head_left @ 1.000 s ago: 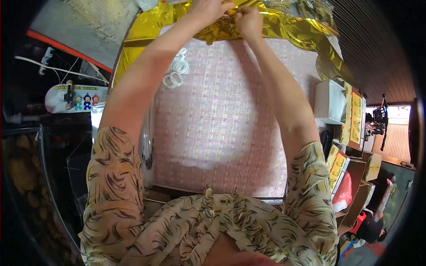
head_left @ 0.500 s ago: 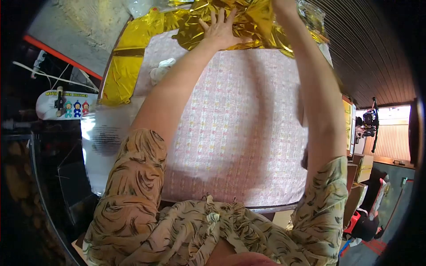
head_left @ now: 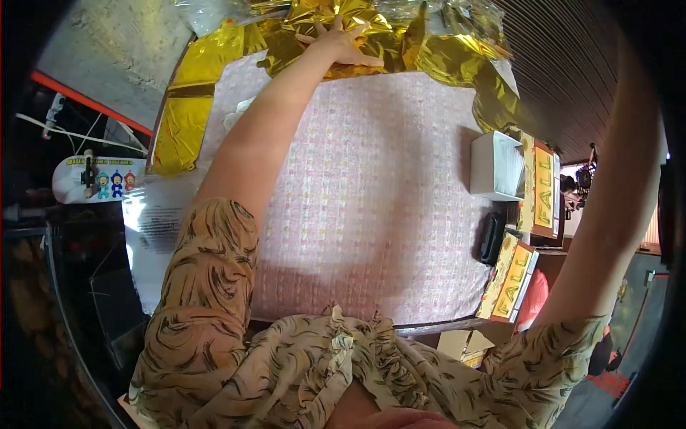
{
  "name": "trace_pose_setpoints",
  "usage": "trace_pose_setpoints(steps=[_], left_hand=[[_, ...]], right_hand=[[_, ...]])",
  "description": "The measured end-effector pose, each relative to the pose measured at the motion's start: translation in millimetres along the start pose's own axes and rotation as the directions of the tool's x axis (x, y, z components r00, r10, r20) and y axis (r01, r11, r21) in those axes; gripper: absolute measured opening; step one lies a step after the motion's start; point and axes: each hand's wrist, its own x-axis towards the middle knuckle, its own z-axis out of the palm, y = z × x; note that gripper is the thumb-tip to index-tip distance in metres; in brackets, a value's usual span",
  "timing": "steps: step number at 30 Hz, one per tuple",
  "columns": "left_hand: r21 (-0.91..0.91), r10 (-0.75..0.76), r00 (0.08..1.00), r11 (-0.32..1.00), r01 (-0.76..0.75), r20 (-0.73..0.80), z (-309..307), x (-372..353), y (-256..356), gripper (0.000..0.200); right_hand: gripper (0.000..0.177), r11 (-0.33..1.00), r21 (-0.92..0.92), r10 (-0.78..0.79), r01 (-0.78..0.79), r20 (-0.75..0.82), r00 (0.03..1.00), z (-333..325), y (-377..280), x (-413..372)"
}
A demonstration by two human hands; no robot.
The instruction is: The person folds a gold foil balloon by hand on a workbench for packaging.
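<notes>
My left hand [head_left: 343, 46] lies with fingers spread on crumpled shiny gold foil [head_left: 400, 50] at the far end of the table. The foil looks like flat, uninflated foil balloons. Another gold foil piece [head_left: 179, 132] runs down the table's left edge, and a further strip [head_left: 496, 96] curves down the right side. My right forearm [head_left: 607, 193] reaches up along the right edge of the view, and its hand is lost in the dark border. Under everything is a pink and white checked tablecloth [head_left: 357, 193].
At the right edge stand a white box of thin white sheets [head_left: 493, 168], a black object [head_left: 490, 237] and two packs marked FALL, one upper [head_left: 544, 189] and one lower [head_left: 509, 282]. Clear plastic [head_left: 153, 236] lies at left, near a skateboard deck [head_left: 71, 179]. A cardboard box [head_left: 464, 347] sits below.
My right hand has left the foil and swung right, out of view, uncovering the white box and FALL packs. My left hand stays spread on the foil.
</notes>
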Motion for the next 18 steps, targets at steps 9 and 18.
trace_pose_setpoints(steps=[9,18], left_hand=[[-0.355,0.449,0.889,0.82,-0.449,-0.087,22,32,-49,0.048],[-0.879,0.161,0.875,-0.066,0.472,0.457,-28,-268,-54,0.092]], right_hand=[[0.023,0.982,0.148,0.046,-0.121,0.431,0.901,-40,-47,-239],[0.034,0.797,0.297,0.088,-0.526,0.805,0.587,-79,-69,-451]])
